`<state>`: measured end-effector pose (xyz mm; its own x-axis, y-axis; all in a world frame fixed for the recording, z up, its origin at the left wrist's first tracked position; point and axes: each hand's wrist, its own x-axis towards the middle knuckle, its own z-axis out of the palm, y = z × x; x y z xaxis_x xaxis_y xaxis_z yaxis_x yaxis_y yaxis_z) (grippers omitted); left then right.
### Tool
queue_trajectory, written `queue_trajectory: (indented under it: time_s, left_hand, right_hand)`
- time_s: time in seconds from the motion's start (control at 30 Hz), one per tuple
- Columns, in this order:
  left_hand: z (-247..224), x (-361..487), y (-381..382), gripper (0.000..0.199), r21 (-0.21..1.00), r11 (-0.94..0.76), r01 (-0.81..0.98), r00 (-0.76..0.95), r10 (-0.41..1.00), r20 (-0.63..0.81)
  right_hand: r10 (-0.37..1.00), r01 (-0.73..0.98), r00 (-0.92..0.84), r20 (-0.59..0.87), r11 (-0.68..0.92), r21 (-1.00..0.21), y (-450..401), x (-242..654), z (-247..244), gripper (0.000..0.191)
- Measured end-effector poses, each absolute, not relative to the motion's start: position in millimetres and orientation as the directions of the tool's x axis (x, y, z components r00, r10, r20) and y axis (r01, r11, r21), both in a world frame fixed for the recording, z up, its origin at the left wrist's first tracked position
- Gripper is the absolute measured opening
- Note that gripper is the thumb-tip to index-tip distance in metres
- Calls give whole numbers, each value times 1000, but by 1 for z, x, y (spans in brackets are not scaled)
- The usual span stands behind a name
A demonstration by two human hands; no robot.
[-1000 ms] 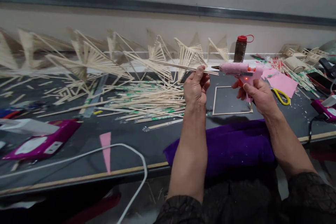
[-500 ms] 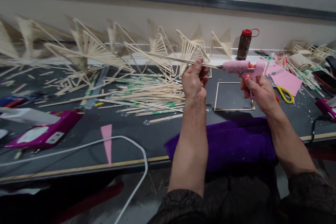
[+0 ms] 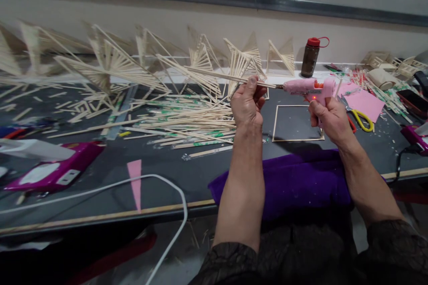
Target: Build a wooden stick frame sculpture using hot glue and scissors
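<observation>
My left hand is closed on thin wooden sticks, which stretch out to its left and end just to its right. Wrapped round the handle of a pink glue gun is my right hand. The gun's nozzle points left and meets, or nearly meets, the sticks' right ends. A small red light glows on the gun. Beneath the gun, a square frame of sticks lies flat on the dark table, partly hidden by my right hand. A purple cloth lies at the table's front edge.
Fan-shaped stick structures stand along the wall. Many loose sticks are heaped left of my hands. A red-capped bottle, yellow-handled scissors and pink paper lie right. A white cable crosses the front left.
The sticks' right ends and the glue gun's nozzle have shifted very slightly against each other. Both hands keep their grips, and the view has moved a touch.
</observation>
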<state>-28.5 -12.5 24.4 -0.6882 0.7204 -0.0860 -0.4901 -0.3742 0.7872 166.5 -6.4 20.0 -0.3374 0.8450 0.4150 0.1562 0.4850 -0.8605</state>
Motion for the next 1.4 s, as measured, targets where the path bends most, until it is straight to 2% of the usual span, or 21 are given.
queue_trajectory:
  time_s: [0.63, 1.03, 1.4]
  left_hand:
    - [21, -28, -12, 14, 810, -362, -462, -668, 743, -50]
    - [17, -33, -10, 14, 804, -370, -466, -670, 741, -47]
    - [19, -30, -11, 11, 813, -374, -447, -677, 735, -34]
  right_hand:
    - [841, 158, -335, 425, 495, -854, -5, 168, 18, 34]
    - [834, 193, -368, 411, 501, -844, -7, 168, 19, 41]
    - [833, 189, -345, 432, 513, -837, -6, 168, 18, 34]
